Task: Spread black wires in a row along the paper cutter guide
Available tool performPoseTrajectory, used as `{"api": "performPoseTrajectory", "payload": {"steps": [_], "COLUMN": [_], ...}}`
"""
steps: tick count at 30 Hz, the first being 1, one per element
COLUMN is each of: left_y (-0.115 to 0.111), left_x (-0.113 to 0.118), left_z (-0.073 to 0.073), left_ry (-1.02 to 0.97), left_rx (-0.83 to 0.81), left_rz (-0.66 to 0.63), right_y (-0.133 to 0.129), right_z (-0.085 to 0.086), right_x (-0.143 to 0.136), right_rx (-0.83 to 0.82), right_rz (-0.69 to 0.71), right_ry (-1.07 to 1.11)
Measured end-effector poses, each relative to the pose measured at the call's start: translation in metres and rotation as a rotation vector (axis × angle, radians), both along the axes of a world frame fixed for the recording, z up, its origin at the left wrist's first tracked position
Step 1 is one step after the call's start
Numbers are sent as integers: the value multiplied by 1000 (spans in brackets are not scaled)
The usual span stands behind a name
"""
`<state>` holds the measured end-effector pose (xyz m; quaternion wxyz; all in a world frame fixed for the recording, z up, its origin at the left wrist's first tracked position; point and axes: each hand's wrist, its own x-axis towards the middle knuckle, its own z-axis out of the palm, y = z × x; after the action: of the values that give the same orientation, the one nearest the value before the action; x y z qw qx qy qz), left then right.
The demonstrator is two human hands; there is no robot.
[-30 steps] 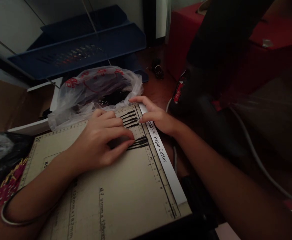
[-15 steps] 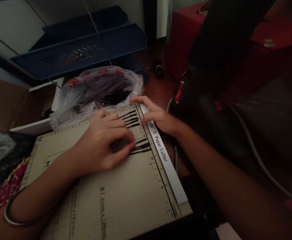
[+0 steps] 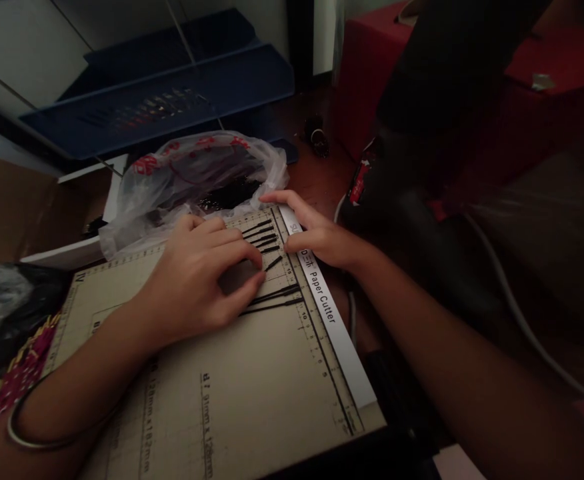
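On the board of a paper cutter (image 3: pixel 252 387) lie several thin black cords (image 3: pixel 277 295) with thicker ends, side by side and pointing at the ruled right edge. My left hand (image 3: pixel 202 273) is over the board, thumb and forefinger pinched on one black cord (image 3: pixel 274 263), whose thick end sticks out slanting up to the right. The other fingers of this hand rest on the cords' far ends and hide them. My right hand (image 3: pixel 317 230) lies at the top of the white lettered strip (image 3: pixel 342 340), forefinger stretched along the corner and thumb apart on the strip's inner side.
Behind the cutter sits a clear plastic bag (image 3: pixel 142 193) with dark strands inside. A blue rack (image 3: pixel 252 80) stands beyond it. Red-covered furniture (image 3: pixel 367 73) and a dark-clothed limb (image 3: pixel 437 87) are at right. A pink and gold bundle (image 3: pixel 27 367) lies at left.
My left hand has shifted slightly left and up the board, and the pinched cord has moved up, away from the lower group. My right hand has slid slightly at the strip.
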<state>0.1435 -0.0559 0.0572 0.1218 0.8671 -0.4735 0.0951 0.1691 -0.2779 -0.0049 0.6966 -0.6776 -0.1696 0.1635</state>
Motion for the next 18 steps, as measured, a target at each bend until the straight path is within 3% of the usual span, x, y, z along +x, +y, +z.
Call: {"api": "performPoseTrajectory", "payload": {"steps": [8,18], "left_y": [0,0], "left_x": [-2,-2], "left_z": [0,1], "left_ry": [-227,-164], "left_rx": [61,31], "left_rz": [15,18], "right_y": [-4,-4], "right_z": [3,2], "right_x": [0,0], "right_rx": [-48,-27], "right_rz": [27,37], "right_ry": [-49,-33]}}
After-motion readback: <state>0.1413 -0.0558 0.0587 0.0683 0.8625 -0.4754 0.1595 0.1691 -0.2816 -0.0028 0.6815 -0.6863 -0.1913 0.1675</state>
